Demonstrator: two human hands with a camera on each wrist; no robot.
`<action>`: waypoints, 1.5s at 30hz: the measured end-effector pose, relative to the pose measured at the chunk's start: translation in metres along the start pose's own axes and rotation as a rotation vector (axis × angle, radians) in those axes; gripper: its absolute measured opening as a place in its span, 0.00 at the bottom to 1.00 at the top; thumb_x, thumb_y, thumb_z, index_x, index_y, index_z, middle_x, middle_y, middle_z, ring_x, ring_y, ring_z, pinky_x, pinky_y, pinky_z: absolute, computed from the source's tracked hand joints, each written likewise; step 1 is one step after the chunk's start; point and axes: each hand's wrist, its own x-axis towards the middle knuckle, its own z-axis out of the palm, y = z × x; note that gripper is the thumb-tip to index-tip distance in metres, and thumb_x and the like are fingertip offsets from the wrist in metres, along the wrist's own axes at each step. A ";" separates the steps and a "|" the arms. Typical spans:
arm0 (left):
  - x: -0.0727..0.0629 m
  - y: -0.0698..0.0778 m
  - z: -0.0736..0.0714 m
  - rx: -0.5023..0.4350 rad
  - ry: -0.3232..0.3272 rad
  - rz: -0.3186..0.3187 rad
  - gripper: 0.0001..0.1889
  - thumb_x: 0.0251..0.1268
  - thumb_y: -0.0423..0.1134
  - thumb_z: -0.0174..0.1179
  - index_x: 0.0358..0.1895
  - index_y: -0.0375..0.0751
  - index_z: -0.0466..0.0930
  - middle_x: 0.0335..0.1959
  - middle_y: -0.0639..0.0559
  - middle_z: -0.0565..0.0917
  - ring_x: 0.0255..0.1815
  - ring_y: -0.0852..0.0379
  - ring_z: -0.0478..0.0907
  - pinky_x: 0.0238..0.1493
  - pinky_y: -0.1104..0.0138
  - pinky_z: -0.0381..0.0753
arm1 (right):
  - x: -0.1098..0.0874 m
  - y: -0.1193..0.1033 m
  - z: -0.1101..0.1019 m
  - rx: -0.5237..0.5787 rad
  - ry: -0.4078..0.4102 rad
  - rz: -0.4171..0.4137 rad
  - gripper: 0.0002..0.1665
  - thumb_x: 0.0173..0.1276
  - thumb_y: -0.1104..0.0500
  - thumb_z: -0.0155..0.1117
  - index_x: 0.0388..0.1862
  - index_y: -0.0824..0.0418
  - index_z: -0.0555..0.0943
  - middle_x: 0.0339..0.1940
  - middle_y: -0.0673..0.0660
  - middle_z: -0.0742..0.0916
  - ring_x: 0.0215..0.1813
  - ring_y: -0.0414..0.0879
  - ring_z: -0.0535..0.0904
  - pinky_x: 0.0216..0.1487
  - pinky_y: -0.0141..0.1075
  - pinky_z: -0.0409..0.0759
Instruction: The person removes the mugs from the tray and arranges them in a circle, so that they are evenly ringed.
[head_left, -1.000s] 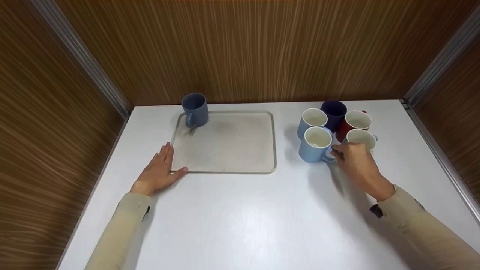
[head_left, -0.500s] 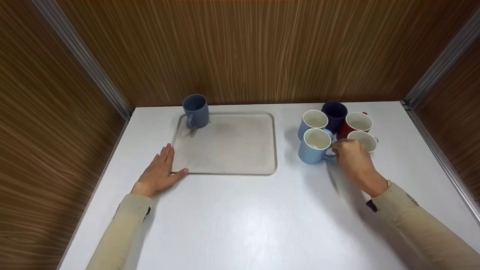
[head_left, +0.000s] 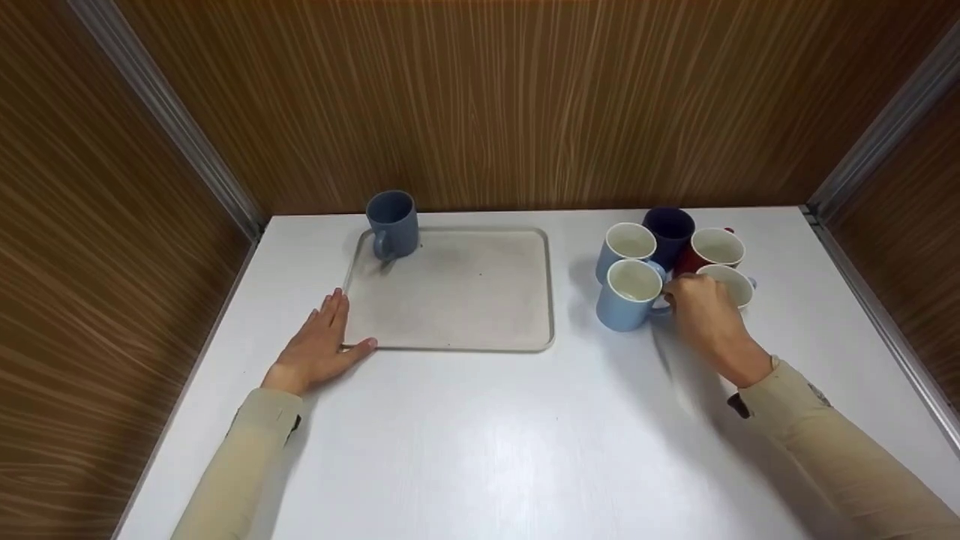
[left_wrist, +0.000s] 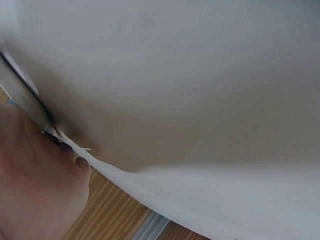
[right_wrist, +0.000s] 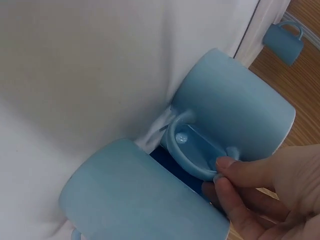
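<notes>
My right hand pinches the handle of a light blue mug with a white inside, which stands upright on the table. In the right wrist view, thumb and fingertips meet at the upper part of that mug's handle. A second mug, also light blue, fills the lower part of that view. My left hand lies with straight fingers along the lower left corner of a pale rectangular tray. A grey-blue mug stands in the tray's far left corner.
Close around the held mug are another light blue mug, a dark blue one, a red one and a white-lined one partly behind my right hand. Wood-patterned panels enclose the white table's back and sides.
My right hand has shifted slightly left and up, with its fingertips settling on the mug's handle. The mugs, tray and left hand keep their places.
</notes>
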 end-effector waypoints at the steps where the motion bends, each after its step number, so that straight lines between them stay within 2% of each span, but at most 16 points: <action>1: 0.000 0.000 0.000 -0.002 0.000 0.001 0.59 0.77 0.75 0.46 0.85 0.25 0.38 0.89 0.33 0.38 0.90 0.35 0.36 0.89 0.44 0.41 | 0.001 0.000 -0.001 0.006 -0.007 0.008 0.08 0.65 0.77 0.66 0.31 0.70 0.89 0.25 0.65 0.87 0.26 0.63 0.82 0.27 0.59 0.80; 8: 0.000 0.000 -0.001 0.004 0.007 0.005 0.59 0.77 0.75 0.45 0.85 0.25 0.38 0.89 0.32 0.39 0.90 0.34 0.36 0.89 0.43 0.41 | 0.006 0.001 -0.004 0.031 -0.043 0.020 0.09 0.65 0.78 0.65 0.31 0.69 0.88 0.24 0.64 0.87 0.27 0.61 0.81 0.28 0.57 0.80; 13: -0.001 -0.001 0.000 0.010 0.001 -0.002 0.60 0.77 0.76 0.44 0.86 0.26 0.38 0.89 0.32 0.38 0.90 0.35 0.36 0.89 0.43 0.41 | 0.014 -0.003 -0.012 0.066 -0.098 0.050 0.11 0.66 0.80 0.61 0.38 0.72 0.88 0.31 0.67 0.88 0.30 0.60 0.83 0.35 0.59 0.87; 15: 0.000 -0.001 0.001 0.015 -0.008 -0.011 0.60 0.76 0.77 0.43 0.86 0.26 0.37 0.89 0.33 0.38 0.90 0.35 0.35 0.89 0.44 0.41 | 0.018 -0.006 -0.017 0.085 -0.091 0.066 0.12 0.67 0.79 0.60 0.40 0.73 0.88 0.34 0.69 0.89 0.31 0.60 0.83 0.36 0.59 0.87; 19: 0.002 -0.001 0.002 0.028 -0.024 -0.026 0.61 0.75 0.79 0.41 0.86 0.28 0.36 0.90 0.34 0.36 0.91 0.36 0.35 0.89 0.45 0.40 | 0.032 -0.013 -0.026 0.129 -0.014 0.069 0.10 0.68 0.76 0.62 0.43 0.73 0.88 0.37 0.69 0.89 0.35 0.61 0.83 0.37 0.57 0.86; 21: 0.003 0.000 0.002 0.031 -0.024 -0.029 0.61 0.75 0.79 0.41 0.86 0.28 0.36 0.90 0.34 0.36 0.91 0.36 0.35 0.89 0.44 0.40 | 0.040 -0.019 -0.029 0.155 -0.001 0.071 0.10 0.70 0.73 0.64 0.47 0.74 0.88 0.42 0.72 0.89 0.40 0.64 0.86 0.42 0.60 0.90; 25: 0.004 0.002 0.001 0.026 -0.003 -0.020 0.61 0.75 0.78 0.44 0.86 0.26 0.38 0.89 0.33 0.38 0.90 0.35 0.36 0.89 0.43 0.41 | 0.059 -0.032 -0.030 0.198 -0.033 0.069 0.17 0.73 0.68 0.67 0.57 0.75 0.86 0.53 0.75 0.88 0.50 0.69 0.88 0.50 0.62 0.90; 32: 0.005 0.003 0.001 0.034 -0.005 -0.032 0.61 0.75 0.78 0.44 0.86 0.26 0.38 0.89 0.33 0.37 0.91 0.36 0.36 0.89 0.44 0.41 | 0.088 -0.057 -0.017 0.235 -0.130 0.077 0.20 0.75 0.62 0.67 0.62 0.70 0.85 0.60 0.70 0.88 0.58 0.65 0.87 0.57 0.61 0.88; 36: 0.003 0.003 0.002 0.034 -0.004 -0.040 0.61 0.75 0.78 0.44 0.86 0.27 0.37 0.89 0.34 0.38 0.91 0.37 0.36 0.90 0.45 0.42 | 0.099 -0.076 -0.009 0.232 -0.135 0.046 0.21 0.76 0.59 0.69 0.62 0.69 0.85 0.60 0.69 0.88 0.58 0.64 0.88 0.57 0.60 0.89; 41: 0.003 0.003 0.001 0.024 -0.001 -0.039 0.61 0.75 0.79 0.43 0.86 0.27 0.37 0.89 0.34 0.37 0.91 0.36 0.35 0.89 0.45 0.41 | 0.113 -0.100 -0.001 0.222 -0.077 -0.066 0.20 0.72 0.60 0.72 0.58 0.71 0.87 0.55 0.70 0.89 0.53 0.63 0.89 0.53 0.57 0.90; 45: 0.004 0.004 0.002 0.029 -0.004 -0.040 0.61 0.75 0.79 0.42 0.86 0.27 0.36 0.89 0.34 0.37 0.91 0.36 0.35 0.90 0.45 0.41 | 0.125 -0.120 0.005 0.244 -0.082 -0.108 0.20 0.72 0.59 0.73 0.57 0.71 0.87 0.54 0.68 0.90 0.53 0.62 0.89 0.53 0.55 0.90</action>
